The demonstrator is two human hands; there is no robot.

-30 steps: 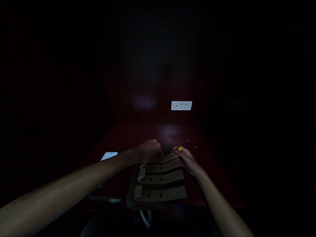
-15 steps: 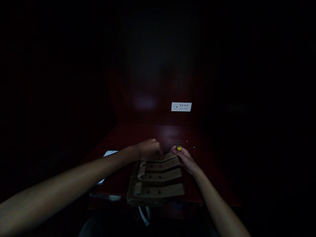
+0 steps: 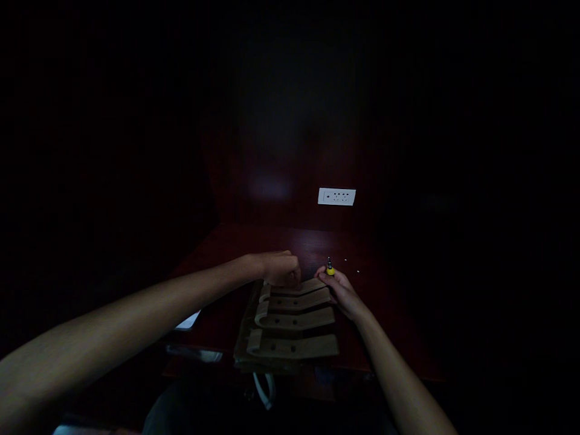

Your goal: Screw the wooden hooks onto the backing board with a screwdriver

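Note:
Several curved wooden hooks (image 3: 293,347), each with dark holes, lie in a row on a flat brownish stack (image 3: 244,341). My left hand (image 3: 281,269) is over the farthest hook (image 3: 310,286), its fingers curled closed; whatever they may hold is hidden. To the right of the hooks' ends, my right hand (image 3: 343,292) is wrapped round a screwdriver (image 3: 330,271) with a yellow collar. Its metal tip points up and away from me, while the handle is mostly hidden in the palm.
The hooks rest on a dark red table (image 3: 254,241). A phone-like white slab (image 3: 188,321) is partly under my left forearm. Two tiny pale bits (image 3: 357,271) lie beyond my right hand. A white socket panel (image 3: 336,196) is on the back wall. A pale strap (image 3: 264,391) hangs at the front edge.
My left hand has risen slightly from its downward pinch, and its forearm now covers more of the white slab. The right hand keeps the screwdriver nearly still. The view has shifted a little.

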